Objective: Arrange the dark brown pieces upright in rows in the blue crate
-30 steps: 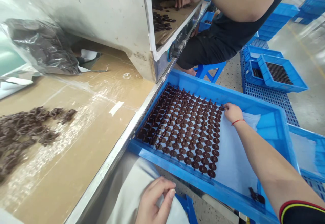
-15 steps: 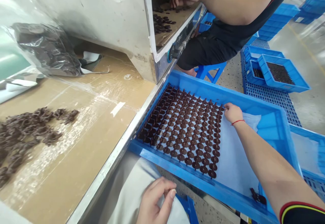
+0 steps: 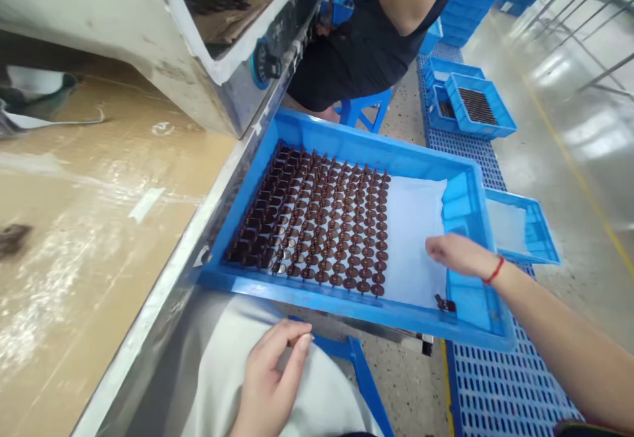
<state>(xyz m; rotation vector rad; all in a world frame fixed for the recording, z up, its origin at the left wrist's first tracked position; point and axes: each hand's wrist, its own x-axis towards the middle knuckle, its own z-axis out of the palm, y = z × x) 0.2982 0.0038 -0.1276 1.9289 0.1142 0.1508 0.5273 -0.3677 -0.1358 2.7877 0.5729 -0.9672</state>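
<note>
My right hand [image 3: 458, 254] hovers over the bare part of a white sheet [image 3: 413, 226] in a large blue tray [image 3: 356, 315]. Its fingers are curled in, and whatever they may hold is hidden. To its left, dark brown round pieces [image 3: 341, 226] lie in long parallel rows on the sheet. A small loose dark brown piece [image 3: 444, 303] rests at the tray's near right corner, below the hand. Over the pale cloth [image 3: 218, 358] on my lap, my left hand [image 3: 272, 377] is closed, thumb against forefinger, with nothing visible between them.
A table covered in brown board [image 3: 99, 278] borders the tray on the left. Above it stands a metal housing with a dial [image 3: 265, 64]. A co-worker [image 3: 356, 61] sits beyond on a blue stool [image 3: 364, 108]. More blue trays [image 3: 488, 130] rest on blue slatted flooring at right.
My right hand has left the far end of the rightmost row and come nearer over the bare sheet. My left hand stays on my lap. The view has swung right; the co-worker's hand is out of view.
</note>
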